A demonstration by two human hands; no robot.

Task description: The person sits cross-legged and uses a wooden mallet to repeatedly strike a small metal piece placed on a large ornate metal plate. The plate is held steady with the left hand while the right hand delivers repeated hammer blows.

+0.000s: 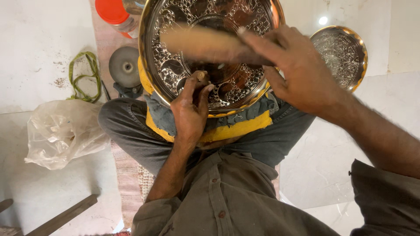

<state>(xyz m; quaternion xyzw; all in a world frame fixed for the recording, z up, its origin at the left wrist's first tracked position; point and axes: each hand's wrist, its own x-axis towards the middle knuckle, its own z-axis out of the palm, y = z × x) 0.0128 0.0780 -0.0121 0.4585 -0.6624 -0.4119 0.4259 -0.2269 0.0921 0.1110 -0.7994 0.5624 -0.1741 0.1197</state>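
Head view looks down on lap. Large round metal plate (210, 52) — shiny, embossed with lacy scrollwork, gilt rim — rests on yellow-and-grey cloth pad (236, 126) over crossed legs. Left hand (191, 109) pinched shut around small punch (201, 76), tip set on plate's lower pattern. Right hand (297, 70) closed around blurred wooden handle (197, 43) held across plate. Second smaller embossed plate (341, 54) lies on pale floor, right. Left: crumpled clear plastic bag (61, 131), green cord (85, 76), grey disc (124, 66), red-capped jar (114, 15).
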